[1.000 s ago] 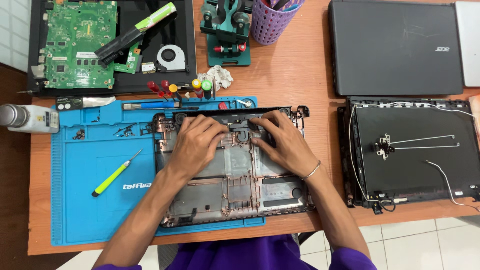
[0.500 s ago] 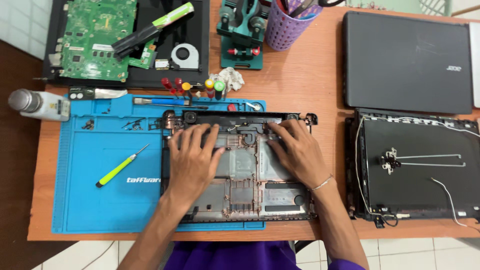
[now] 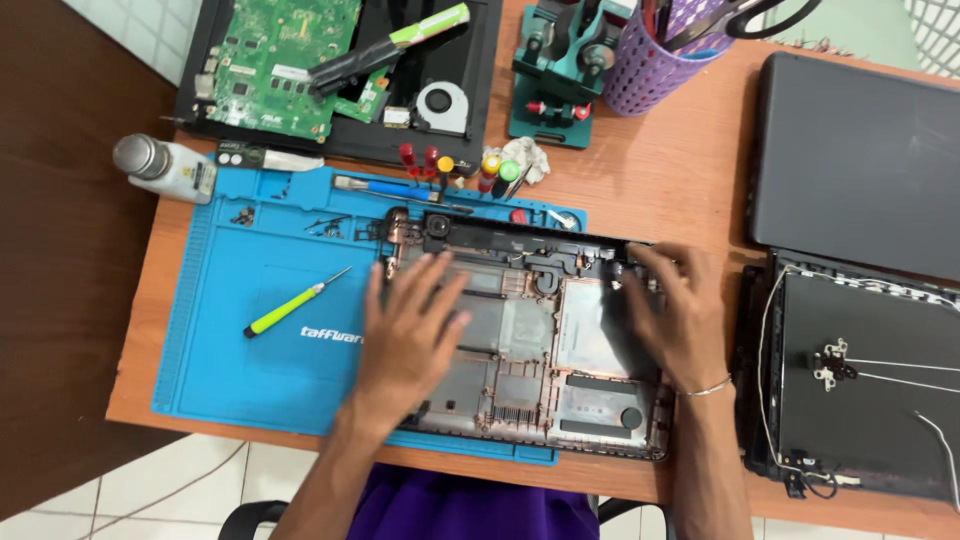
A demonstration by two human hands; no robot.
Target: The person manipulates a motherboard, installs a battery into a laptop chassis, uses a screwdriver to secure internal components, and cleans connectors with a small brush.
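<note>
An opened black laptop base shell (image 3: 530,340) lies on a blue work mat (image 3: 250,330), inner side up. My left hand (image 3: 410,330) rests flat on the shell's left part, fingers spread. At the shell's right back corner lies my right hand (image 3: 675,315), a thin bracelet on its wrist, with its fingers curled at the hinge area. Neither hand holds a tool.
A yellow-green screwdriver (image 3: 295,303) lies on the mat to the left. Behind are a green circuit board (image 3: 280,65) in a black tray, several small screwdrivers (image 3: 450,165), a teal stand (image 3: 560,70), a purple tool cup (image 3: 650,60). A grey bottle (image 3: 165,165) lies at left. A closed laptop (image 3: 860,160) and a wired lid panel (image 3: 870,380) sit at right.
My hands have moved apart on the shell: the left drew back toward its middle left, the right slid to the right back corner. The camera view has shifted.
</note>
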